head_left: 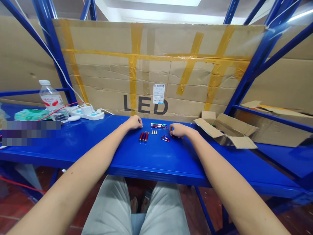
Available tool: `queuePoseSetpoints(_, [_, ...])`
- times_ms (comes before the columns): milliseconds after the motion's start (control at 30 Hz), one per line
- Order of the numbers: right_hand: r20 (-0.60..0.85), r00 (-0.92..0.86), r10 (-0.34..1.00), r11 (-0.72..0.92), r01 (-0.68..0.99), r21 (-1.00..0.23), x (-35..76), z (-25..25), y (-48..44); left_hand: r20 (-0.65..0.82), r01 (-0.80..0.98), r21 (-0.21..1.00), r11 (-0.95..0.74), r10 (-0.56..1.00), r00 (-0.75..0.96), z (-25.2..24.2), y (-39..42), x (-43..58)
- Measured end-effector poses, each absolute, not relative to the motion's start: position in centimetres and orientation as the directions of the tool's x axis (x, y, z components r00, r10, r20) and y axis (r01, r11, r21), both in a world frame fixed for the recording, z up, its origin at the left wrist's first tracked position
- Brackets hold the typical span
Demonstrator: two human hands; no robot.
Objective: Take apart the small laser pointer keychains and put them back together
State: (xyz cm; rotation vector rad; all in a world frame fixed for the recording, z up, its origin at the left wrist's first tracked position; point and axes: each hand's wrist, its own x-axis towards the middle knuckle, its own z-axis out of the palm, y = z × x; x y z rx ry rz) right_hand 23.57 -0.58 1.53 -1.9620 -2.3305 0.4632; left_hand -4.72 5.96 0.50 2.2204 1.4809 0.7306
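Note:
My left hand (135, 122) rests on the blue table with its fingers curled into a fist, and nothing shows in it. Just right of it stand or lie several small red and purple metal tubes (143, 136) in a row. Small round silver button cells (154, 132) sit grouped in the middle. Behind them are slim red, silver and green tubes (158, 126) lying sideways. My right hand (179, 130) is closed at the table, fingers bent down beside red and purple carabiner clips (165, 138). Something small and dark is at its fingertips, too small to make out.
An opened cardboard box (227, 129) stands to the right. At the left are a plastic bottle (52, 99), a green packet (31, 114) and a white power strip (88, 113) with cables. A large taped cardboard sheet (110, 75) closes off the back between blue posts.

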Motion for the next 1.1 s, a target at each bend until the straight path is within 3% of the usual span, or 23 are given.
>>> queuePoseSetpoints(333, [-0.127, -0.281, 0.951, 0.229, 0.920, -0.318, 23.4, 1.7, -0.6, -0.009, 0.696, 0.677, -0.240, 0.943, 0.334, 1.6, 5.0, -4.8])
queuePoseSetpoints(633, [-0.127, -0.307, 0.943, 0.247, 0.903, -0.351, 23.2, 1.9, -0.8, -0.021, 0.688, 0.670, -0.279, 0.919, 0.393, 2.1, 4.5, -4.7])
queuePoseSetpoints(1100, [-0.034, -0.322, 0.946, 0.286, 0.881, -0.377, 23.4, 2.1, -0.6, -0.181, 0.763, 0.572, -0.302, 0.861, 0.476, 3.5, 2.8, -4.5])
